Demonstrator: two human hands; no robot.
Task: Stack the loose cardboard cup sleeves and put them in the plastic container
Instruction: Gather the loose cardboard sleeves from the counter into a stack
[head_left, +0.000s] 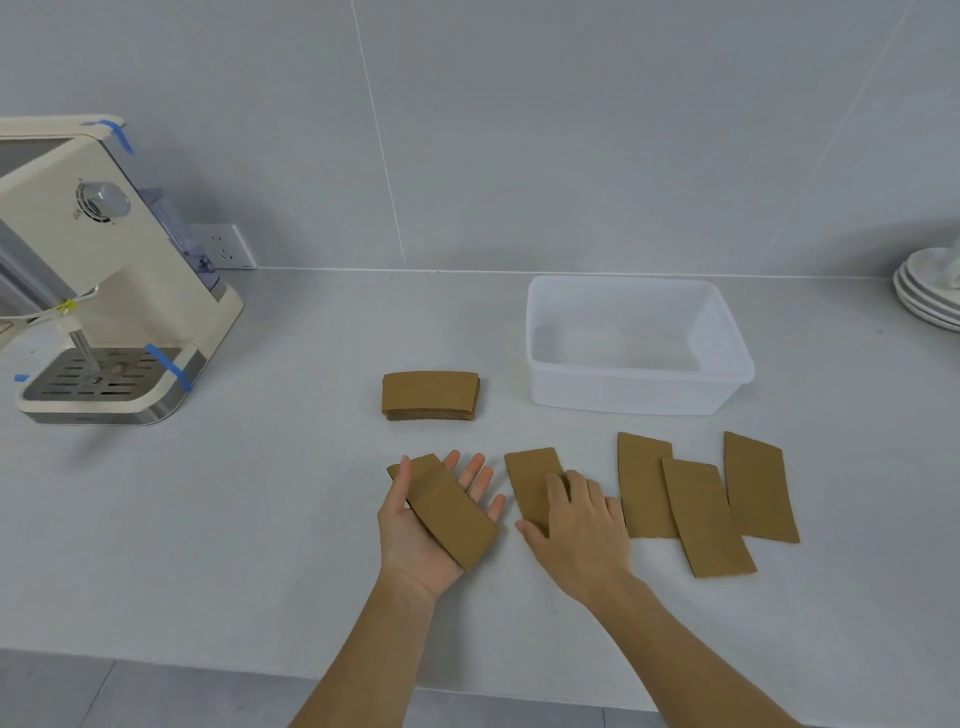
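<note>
Left hand (431, 525), palm up, fingers spread, cradles brown cardboard sleeves (452, 514); right hand (576, 519) presses flat on another sleeve (535, 483). Clear plastic container (623, 395) sits at one o'clock on the grey table (260, 519).

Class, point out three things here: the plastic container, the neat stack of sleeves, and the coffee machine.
plastic container (623, 397), head view, front wall.
stack of sleeves (430, 392), head view, top sleeve.
coffee machine (72, 244), head view, cream side panel.

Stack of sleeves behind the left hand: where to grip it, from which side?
Judging by its pose, pinch the stack of sleeves across its short ends from above. It lies flat on the counter, long edge toward the camera, both ends clear; an end-to-end grip should keep the layers aligned.
</note>
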